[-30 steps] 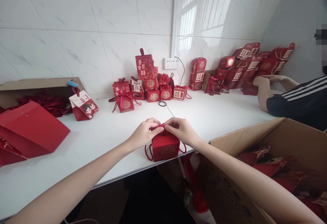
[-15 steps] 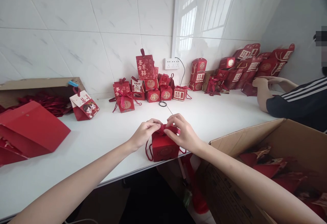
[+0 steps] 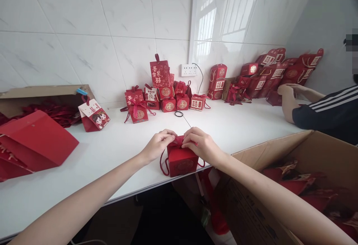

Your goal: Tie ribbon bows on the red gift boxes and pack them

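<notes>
Your left hand pinches the left side of a red ribbon between thumb and fingertips, and your right hand has its fingers closed on the ribbon's right side (they hide much of that end). The ribbon sits on top of the small red box, which stands upright in front of you at the near edge of the white table, with a looped red cord hanging at its left side and more cord showing at its right. Just beyond your hands lies a black ring. Behind that, against the tiled wall, you have a cluster of red boxes, some stacked, below a white power strip. To your left are a box with cartoon figures, a large red box and a carton of dark red material. To your right, an open carton holds more red packets; past it, a co-worker's arms reach over the table near a heap of red packages.
</notes>
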Available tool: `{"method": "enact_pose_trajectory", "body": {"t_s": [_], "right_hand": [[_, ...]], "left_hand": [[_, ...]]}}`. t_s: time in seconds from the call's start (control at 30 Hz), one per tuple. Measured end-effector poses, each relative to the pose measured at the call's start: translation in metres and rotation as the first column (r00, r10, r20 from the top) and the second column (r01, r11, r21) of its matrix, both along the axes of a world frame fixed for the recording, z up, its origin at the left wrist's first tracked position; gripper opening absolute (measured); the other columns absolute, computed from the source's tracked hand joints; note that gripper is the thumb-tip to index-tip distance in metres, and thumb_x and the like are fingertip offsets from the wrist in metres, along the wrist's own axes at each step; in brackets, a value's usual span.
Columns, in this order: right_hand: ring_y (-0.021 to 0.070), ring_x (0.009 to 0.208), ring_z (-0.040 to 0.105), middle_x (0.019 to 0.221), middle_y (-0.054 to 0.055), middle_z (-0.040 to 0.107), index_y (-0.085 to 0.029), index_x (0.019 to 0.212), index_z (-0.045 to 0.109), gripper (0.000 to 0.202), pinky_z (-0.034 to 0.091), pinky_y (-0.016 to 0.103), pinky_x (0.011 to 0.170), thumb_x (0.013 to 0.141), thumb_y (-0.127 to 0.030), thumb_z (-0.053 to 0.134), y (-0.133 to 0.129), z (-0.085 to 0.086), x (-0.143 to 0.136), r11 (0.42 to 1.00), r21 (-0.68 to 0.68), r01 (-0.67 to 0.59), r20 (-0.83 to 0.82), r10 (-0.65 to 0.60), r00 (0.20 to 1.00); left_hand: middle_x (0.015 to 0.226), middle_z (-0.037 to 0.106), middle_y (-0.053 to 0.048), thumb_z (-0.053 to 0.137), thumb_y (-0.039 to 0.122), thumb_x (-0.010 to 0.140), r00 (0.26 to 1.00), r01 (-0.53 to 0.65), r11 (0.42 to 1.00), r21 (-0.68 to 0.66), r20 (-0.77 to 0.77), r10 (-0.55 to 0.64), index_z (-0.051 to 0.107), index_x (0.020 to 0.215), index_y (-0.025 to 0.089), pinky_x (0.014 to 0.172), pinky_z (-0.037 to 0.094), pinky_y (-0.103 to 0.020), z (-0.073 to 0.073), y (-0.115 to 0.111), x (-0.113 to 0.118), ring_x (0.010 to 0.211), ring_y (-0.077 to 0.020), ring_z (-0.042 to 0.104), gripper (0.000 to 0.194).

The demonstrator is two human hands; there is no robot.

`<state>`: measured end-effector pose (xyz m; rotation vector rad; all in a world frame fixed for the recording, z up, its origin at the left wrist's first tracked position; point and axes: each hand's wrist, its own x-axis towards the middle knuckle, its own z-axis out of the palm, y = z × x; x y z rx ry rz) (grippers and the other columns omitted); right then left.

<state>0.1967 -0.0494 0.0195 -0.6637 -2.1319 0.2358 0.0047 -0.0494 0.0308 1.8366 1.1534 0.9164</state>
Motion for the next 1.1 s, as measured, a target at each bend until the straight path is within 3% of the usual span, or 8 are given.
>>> {"method": "enact_pose_trajectory", "body": {"t_s": [0.13,0.27,0.43,0.57,0.7,0.8,0.93,1.1], "right_hand": [[0.0166,0.081,0.056,0.083,0.005,0.058,-0.019,0.075,0.061,0.013,0.05,0.03,0.073,0.084,-0.014,0.055,0.002,0.005,0.012,0.998,0.061,0.033,0.05,-0.036,0.998],[0.018,0.08,0.053,0.082,0.007,0.059,-0.017,0.075,0.06,0.015,0.048,0.031,0.07,0.086,-0.011,0.051,0.0,0.01,0.023,0.989,0.132,0.06,0.163,-0.081,0.983],[0.0174,0.076,0.054,0.081,0.007,0.058,-0.017,0.074,0.058,0.018,0.046,0.031,0.069,0.087,-0.01,0.047,-0.008,0.015,0.028,0.984,0.139,0.11,0.307,-0.148,0.94],[0.0148,0.068,0.055,0.082,0.005,0.06,-0.017,0.085,0.057,0.004,0.044,0.028,0.064,0.086,-0.019,0.054,-0.014,0.02,0.026,0.975,-0.01,0.223,0.336,-0.207,0.919],[0.0132,0.063,0.056,0.074,0.001,0.062,-0.019,0.079,0.056,0.017,0.042,0.025,0.059,0.083,-0.035,0.06,-0.018,0.023,0.021,0.91,-0.286,0.299,0.343,-0.195,0.919],[0.0128,0.062,0.056,0.072,0.0,0.062,-0.019,0.075,0.055,0.018,0.041,0.024,0.057,0.08,-0.036,0.061,-0.019,0.022,0.016,0.867,-0.398,0.299,0.325,-0.172,0.93],[0.0112,0.06,0.055,0.068,-0.001,0.061,-0.02,0.076,0.056,0.006,0.041,0.022,0.056,0.081,-0.023,0.056,-0.019,0.021,0.011,0.844,-0.479,0.241,0.27,-0.12,0.955],[0.0111,0.063,0.055,0.075,0.0,0.061,-0.02,0.073,0.054,0.006,0.042,0.023,0.059,0.076,-0.015,0.051,-0.017,0.021,0.01,0.878,-0.424,0.222,0.244,-0.125,0.962]], "left_hand": [[0.104,0.057,-0.005,0.042,0.04,0.084,0.987,-0.047,0.991,0.123,-0.147,0.065,0.061,0.066,0.018,0.092,0.038,-0.037,0.002,-0.002,-0.008,0.1,-0.0211,0.049,0.034],[0.098,0.056,-0.004,0.04,0.037,0.087,0.947,-0.002,0.951,0.31,-0.306,0.102,0.061,0.064,0.019,0.093,0.037,-0.038,0.004,-0.009,-0.017,0.099,-0.0204,0.047,0.036],[0.091,0.052,-0.003,0.043,0.032,0.087,0.936,0.002,0.925,0.379,-0.327,0.132,0.06,0.071,0.019,0.08,0.043,-0.03,0.006,-0.019,-0.014,0.083,-0.0151,0.051,0.027],[0.083,0.054,0.001,0.045,0.027,0.084,0.93,-0.027,0.944,0.33,-0.338,0.145,0.055,0.082,0.02,0.062,0.043,-0.025,0.011,-0.029,-0.002,0.062,-0.0103,0.05,0.012],[0.077,0.057,0.004,0.043,0.026,0.085,0.9,-0.028,0.957,0.288,-0.41,0.149,0.05,0.08,0.021,0.056,0.039,-0.024,0.013,-0.037,0.004,0.057,-0.01,0.05,0.009],[0.077,0.06,0.004,0.043,0.027,0.084,0.89,-0.05,0.963,0.266,-0.425,0.163,0.049,0.08,0.022,0.057,0.04,-0.025,0.01,-0.04,0.003,0.059,-0.011,0.053,0.009],[0.083,0.062,0.002,0.042,0.028,0.085,0.897,-0.075,0.963,0.26,-0.405,0.179,0.049,0.084,0.022,0.058,0.044,-0.025,0.001,-0.041,0.0,0.066,-0.0131,0.058,0.009],[0.1,0.059,-0.002,0.04,0.025,0.085,0.886,-0.022,0.924,0.382,-0.421,0.195,0.047,0.082,0.021,0.064,0.047,-0.028,-0.005,-0.043,0.0,0.068,-0.0129,0.06,0.008]]}}
